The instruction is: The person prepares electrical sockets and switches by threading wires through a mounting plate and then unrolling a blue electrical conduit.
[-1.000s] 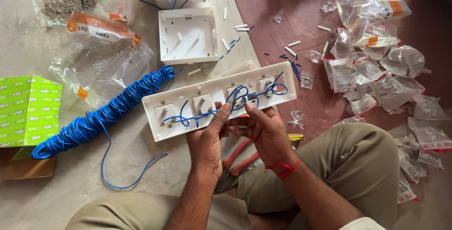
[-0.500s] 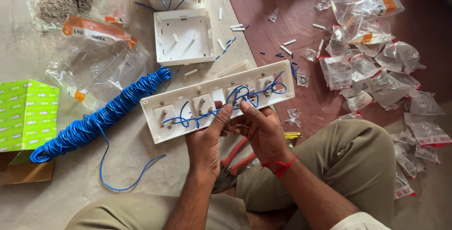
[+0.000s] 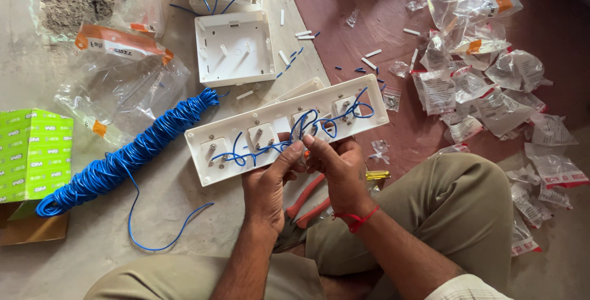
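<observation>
Seated on a bare floor [image 3: 184, 214], pale at left and reddish-brown at right, with knees up in khaki trousers [image 3: 455, 202]. Scattered at right: a heap of torn clear packets [image 3: 485, 85]; at left, a green box [image 3: 34, 152] and a long coil of blue wire [image 3: 129, 152] lying diagonally. Farther off, an open white box [image 3: 233, 48]. Held just above the lap, a long white switch board [image 3: 289, 128], back side up, long axis slanting from lower left to upper right, right end pointing away toward the packets. Looped across its terminals, short blue wires [image 3: 307, 125]. Left hand [image 3: 267, 183] closed under the near edge, thumb pressed on top; right hand [image 3: 335, 165] closed too, fingertips pinching a wire end near the middle terminals. Under the wrists, red-handled pliers [image 3: 304, 205], and beside them a yellow-handled screwdriver [image 3: 376, 175]. Likely risks: board tipping if the left grip loosens, a bare strand slipping out of its terminal, loops snagging on fingers.
</observation>
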